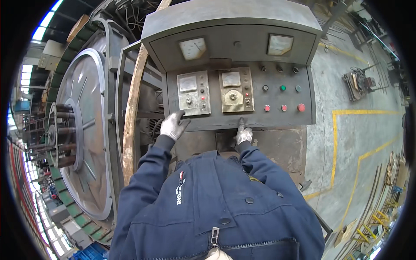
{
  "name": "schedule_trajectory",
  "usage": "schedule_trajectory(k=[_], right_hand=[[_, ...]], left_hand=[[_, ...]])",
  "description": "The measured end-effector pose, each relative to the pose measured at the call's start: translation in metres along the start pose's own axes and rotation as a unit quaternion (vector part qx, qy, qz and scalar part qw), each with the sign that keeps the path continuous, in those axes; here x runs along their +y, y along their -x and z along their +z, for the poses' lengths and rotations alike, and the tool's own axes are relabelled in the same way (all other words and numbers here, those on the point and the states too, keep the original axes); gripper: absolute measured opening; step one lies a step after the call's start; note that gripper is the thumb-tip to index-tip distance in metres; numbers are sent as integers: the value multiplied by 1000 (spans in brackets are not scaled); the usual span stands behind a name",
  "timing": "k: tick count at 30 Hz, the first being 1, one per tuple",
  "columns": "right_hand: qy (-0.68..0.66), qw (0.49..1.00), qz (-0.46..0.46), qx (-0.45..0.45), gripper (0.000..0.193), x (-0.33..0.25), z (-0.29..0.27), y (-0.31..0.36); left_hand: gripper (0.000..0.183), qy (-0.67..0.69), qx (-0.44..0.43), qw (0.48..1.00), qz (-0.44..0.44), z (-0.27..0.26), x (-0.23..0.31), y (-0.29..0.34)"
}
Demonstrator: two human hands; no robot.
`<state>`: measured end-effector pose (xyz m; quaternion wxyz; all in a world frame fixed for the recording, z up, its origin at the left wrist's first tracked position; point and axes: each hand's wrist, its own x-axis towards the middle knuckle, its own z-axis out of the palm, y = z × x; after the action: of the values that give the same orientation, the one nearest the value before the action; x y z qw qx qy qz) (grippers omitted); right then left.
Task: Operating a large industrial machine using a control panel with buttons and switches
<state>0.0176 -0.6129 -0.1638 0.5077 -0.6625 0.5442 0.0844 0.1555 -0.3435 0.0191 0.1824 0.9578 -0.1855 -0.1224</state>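
A grey control console stands before me. My left hand, in a white glove with dark fingertips, lies at its lower left edge with thumb and fingers apart, holding nothing. Just above it sits a controller with a knob and a small meter. My right hand, gloved alike, is at the front edge with a finger stretched toward the panel; its other fingers are partly hidden. A second controller with a round dial is above that hand. To the right are red push buttons and a green button.
Two gauges, a left one and a right one, face me from the hood. A wooden pole and a large metal disc stand left. Yellow lines mark the floor right, where a scrap pile lies.
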Motion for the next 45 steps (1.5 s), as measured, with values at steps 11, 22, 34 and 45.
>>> schedule_trajectory(k=[11,22,34,45], right_hand=[[-18,995,-48,-87,111,-31,-41,26],[130,969,-162,-135,89,25,-30,-41],[-27,979,-144,-143,91,6,-41,-11],[-33,990,14,-135,102,-33,-44,29]], left_hand=[[55,59,19,995,-75,26,-17,-52],[46,35,-30,999,18,40,-41,-81],[43,68,-45,991,111,36,-62,-84],[35,97,-89,984,119,18,-59,-86]])
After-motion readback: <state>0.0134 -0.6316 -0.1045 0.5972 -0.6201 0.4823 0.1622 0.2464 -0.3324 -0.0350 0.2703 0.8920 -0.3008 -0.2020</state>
